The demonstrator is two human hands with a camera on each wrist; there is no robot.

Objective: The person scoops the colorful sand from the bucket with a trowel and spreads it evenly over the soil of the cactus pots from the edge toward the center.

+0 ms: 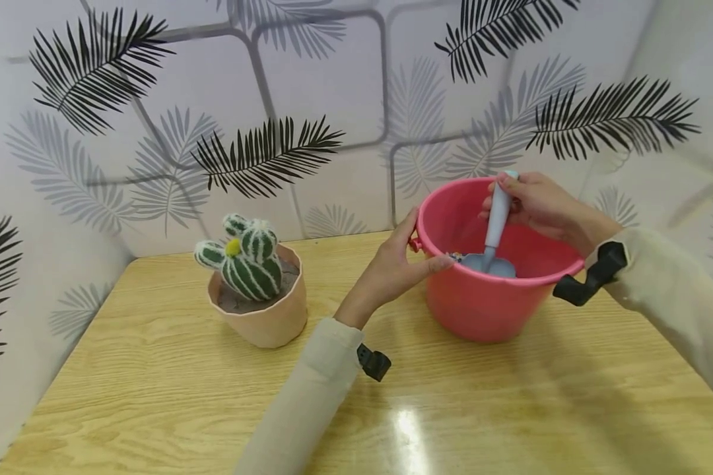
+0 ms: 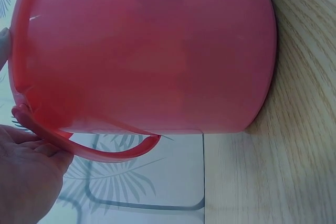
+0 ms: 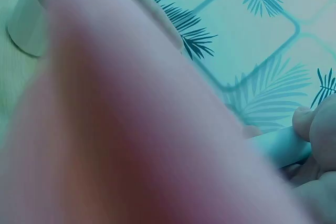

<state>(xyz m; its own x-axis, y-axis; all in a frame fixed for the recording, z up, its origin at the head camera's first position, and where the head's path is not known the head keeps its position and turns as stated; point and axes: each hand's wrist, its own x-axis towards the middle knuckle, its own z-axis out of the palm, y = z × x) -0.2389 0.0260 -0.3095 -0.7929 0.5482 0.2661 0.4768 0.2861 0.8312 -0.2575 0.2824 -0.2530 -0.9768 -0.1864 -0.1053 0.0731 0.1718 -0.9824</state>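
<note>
With right hand (image 1: 541, 206), gripping grey-blue trowel (image 1: 497, 218) by the handle, fingers curled round it, thumb up near the butt end. Tilting handle to about 1 o'clock, blade down inside red bucket (image 1: 481, 303), near the rim at 6 to 7 o'clock. Got bucket upright on wood-grain table (image 1: 154, 396), at 3 o'clock from head-view centre. With left hand (image 1: 395, 267), touching bucket rim at 8 to 9 o'clock, thumb and index spread apart and fairly straight.

Can see into bucket only from head: multicoloured bits (image 1: 456, 257) just left of blade, too small to identify. Can see most of bail (image 2: 105, 156) only from left wrist, drooping at 8 o'clock, lower fingers of left hand right beside it; can't tell contact. Getting little from right wrist: mostly blurred pink, can't tell what exactly; handle and gripping fingers close up at 4 o'clock, blade out of sight.

Reaching with left forearm from between 6 and 7 toward 1 o'clock. Reaching with right forearm from 4 toward 10, wrist by bucket rim at 3 to 4. Wearing beige sleeves and a black mount at each wrist. At 8 to 9 o'clock in head view, fuzzy cactus (image 1: 252, 270) in peach pot (image 1: 270, 326), well apart from bucket.
</note>
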